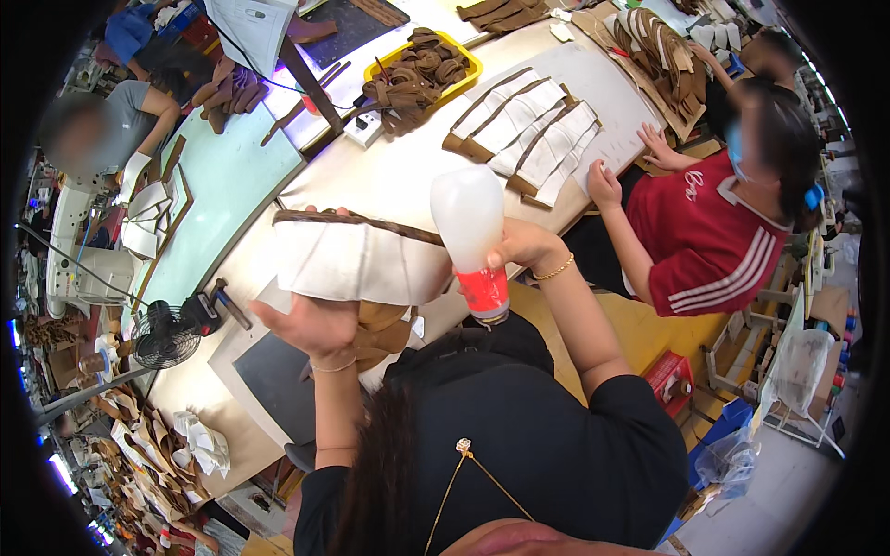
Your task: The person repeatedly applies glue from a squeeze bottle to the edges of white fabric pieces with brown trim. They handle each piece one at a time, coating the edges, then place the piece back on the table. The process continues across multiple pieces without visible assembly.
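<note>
My left hand (320, 326) supports a white sheet-like piece (357, 264), probably leather or fabric, with a dark brown strip along its far edge. Its thumb sticks out to the left, and fingertips show past the far edge; the rest of the fingers are hidden under the piece. In my right hand (524, 246) is a translucent white plastic bottle (466, 208) with a red band, held tilted over the right end of the piece. Brown pieces (382, 334) lie beneath, near my left wrist. The bottle's tip cannot be made out.
Rows of white pieces with brown edges (528, 130) lie across the table, near a yellow basket (475, 67) of brown strips. A person in a red shirt (714, 236) sits at the right. A black fan (167, 335) and a hammer (232, 306) are at the left.
</note>
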A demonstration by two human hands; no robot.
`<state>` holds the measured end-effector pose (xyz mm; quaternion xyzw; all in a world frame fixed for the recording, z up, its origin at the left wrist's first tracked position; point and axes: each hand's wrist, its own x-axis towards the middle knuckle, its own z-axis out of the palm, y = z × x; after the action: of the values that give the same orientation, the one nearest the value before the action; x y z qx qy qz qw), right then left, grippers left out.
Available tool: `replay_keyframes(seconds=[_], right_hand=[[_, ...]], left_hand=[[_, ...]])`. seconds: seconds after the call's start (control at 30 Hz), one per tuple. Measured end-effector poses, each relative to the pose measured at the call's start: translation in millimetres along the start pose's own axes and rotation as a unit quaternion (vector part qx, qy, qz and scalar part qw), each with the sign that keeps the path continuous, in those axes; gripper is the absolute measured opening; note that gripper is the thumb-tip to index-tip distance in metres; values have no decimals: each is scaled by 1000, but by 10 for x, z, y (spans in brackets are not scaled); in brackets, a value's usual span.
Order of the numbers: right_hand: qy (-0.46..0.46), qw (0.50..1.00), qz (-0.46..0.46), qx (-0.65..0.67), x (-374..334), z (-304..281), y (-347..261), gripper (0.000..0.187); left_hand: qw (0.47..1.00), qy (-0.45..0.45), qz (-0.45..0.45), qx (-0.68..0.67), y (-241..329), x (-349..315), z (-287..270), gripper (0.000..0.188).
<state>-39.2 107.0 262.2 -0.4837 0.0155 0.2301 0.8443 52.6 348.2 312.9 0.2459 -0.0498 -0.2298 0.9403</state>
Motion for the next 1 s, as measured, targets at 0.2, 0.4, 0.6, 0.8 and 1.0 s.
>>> replay_keyframes(seconds=[0.2,0.4,0.6,0.8,1.0], right_hand=[[-34,995,79,50,-176,-613,154,73],[-98,979,167,71,82,-966,178,70],[-68,985,158,-8,164,-1565,-129,68],[17,954,206,-215,7,-2856,-1168,71],[136,900,275,-311,306,-3736,-2143,69]], left_hand=[[891,-71,-90,440,140,40,-1045,112],[793,-22,-95,602,256,297,-419,104],[696,-16,-89,712,231,555,-291,75],[573,-77,-133,805,-731,830,-459,63],[628,-67,-13,775,-2220,1589,-803,64]])
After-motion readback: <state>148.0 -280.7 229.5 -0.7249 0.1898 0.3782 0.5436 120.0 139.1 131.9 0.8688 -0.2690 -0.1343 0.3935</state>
